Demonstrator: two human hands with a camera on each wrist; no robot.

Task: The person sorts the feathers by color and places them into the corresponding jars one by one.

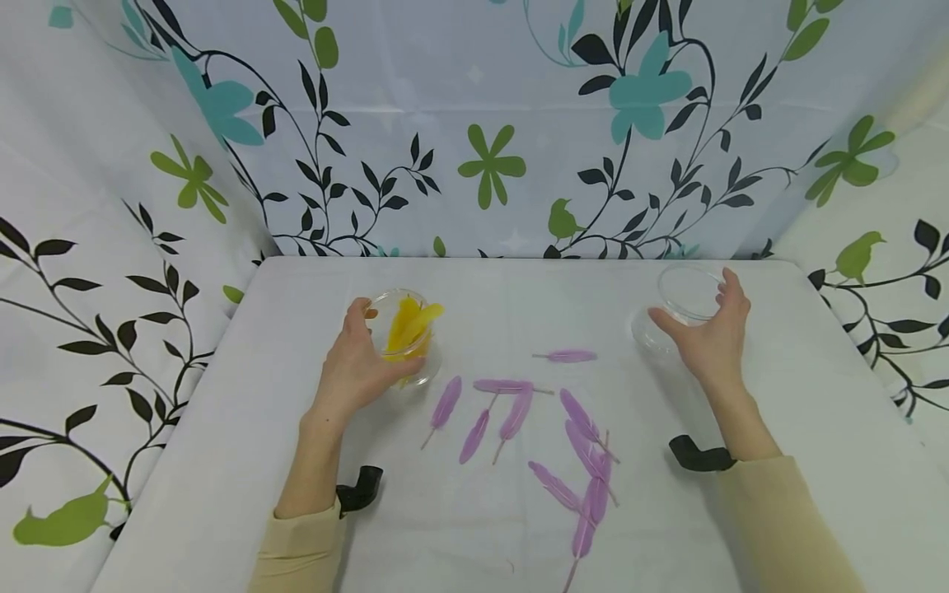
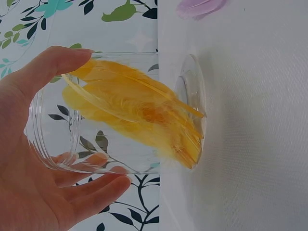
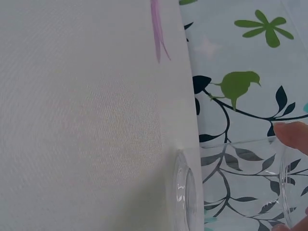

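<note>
On the left of the table, my left hand grips a clear jar with its thumb and fingers on opposite sides. Several yellow feathers lean inside that jar, seen through its wall in the left wrist view. At the back right, my right hand holds a second clear jar near its rim. Nothing shows inside this one; in the right wrist view its base is by the tabletop, with only fingertips in sight. Purple feathers lie scattered between the two hands.
More purple feathers overlap in a cluster toward the front, and a single one lies farther back. A white cloth covers the table. Patterned curtains hang along its back and sides.
</note>
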